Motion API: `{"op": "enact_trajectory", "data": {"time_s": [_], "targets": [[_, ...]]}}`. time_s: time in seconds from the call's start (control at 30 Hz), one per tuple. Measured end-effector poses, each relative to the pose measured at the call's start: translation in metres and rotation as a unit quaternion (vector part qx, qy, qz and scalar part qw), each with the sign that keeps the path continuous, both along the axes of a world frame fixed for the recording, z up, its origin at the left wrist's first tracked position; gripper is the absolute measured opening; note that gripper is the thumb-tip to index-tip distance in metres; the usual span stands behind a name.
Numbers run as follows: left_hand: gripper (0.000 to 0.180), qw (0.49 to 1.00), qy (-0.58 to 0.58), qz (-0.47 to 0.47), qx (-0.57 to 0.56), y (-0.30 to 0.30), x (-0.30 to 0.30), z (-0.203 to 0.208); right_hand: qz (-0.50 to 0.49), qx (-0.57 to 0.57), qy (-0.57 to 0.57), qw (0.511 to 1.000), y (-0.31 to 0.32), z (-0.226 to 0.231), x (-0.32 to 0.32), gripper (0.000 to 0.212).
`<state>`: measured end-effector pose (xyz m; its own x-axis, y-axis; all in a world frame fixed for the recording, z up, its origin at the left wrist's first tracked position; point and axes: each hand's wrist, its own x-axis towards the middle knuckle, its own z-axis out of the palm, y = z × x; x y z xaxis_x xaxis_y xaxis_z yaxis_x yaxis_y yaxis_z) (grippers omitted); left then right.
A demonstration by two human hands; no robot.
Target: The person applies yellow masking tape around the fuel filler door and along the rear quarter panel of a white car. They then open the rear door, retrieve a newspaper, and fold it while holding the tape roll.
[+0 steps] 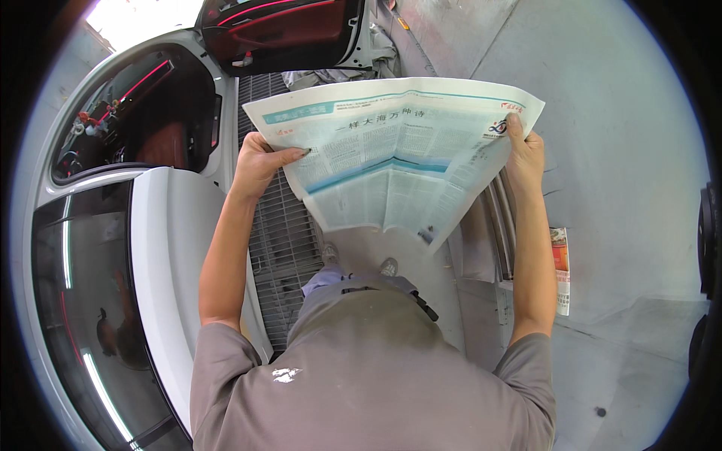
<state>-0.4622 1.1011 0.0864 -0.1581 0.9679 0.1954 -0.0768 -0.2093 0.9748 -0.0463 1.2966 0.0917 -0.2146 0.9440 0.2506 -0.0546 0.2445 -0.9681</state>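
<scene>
A wide newspaper sheet (pixel 391 161) with pale blue-green print is spread out before me at chest height. At its left edge my left hand (pixel 261 161) is closed, the thumb lying on the printed face and the fingers mostly hidden behind. My right hand (pixel 524 156) pinches the opposite edge near the upper right corner, thumb on top. A crease runs down the middle of the paper, and its lower edge hangs toward my feet.
To my left stands a white car (pixel 169 248) with an open door (pixel 278 37) ahead. A floor grating (pixel 282 255) runs alongside it. Right of me are brownish flat sheets (pixel 481 233) and another folded newspaper (pixel 562 270). Grey crumpled cloth (pixel 383 52) lies beyond the door.
</scene>
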Motion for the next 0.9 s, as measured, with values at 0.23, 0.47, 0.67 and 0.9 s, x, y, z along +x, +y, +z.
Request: {"op": "enact_trajectory", "data": {"time_s": [0.23, 0.47, 0.67, 0.9], "targets": [[0.032, 0.989, -0.045, 0.141, -0.021, -0.017, 0.046, 0.025, -0.254, 0.025, -0.155, 0.954, -0.032, -0.007, -0.018, 0.057], [0.049, 0.974, -0.073, 0.172, -0.125, -0.023, 0.114, 0.003, 0.163, 0.052, -0.075, 0.982, -0.178, -0.024, -0.128, 0.085], [0.058, 0.972, -0.176, 0.156, 0.03, -0.024, 0.127, -0.011, 0.113, 0.057, -0.034, 0.991, -0.183, -0.01, -0.163, 0.059], [0.044, 0.941, 0.014, 0.338, 0.015, -0.027, 0.034, -0.008, 0.015, -0.059, 0.008, 0.998, -0.134, -0.034, -0.139, 0.016]]}}
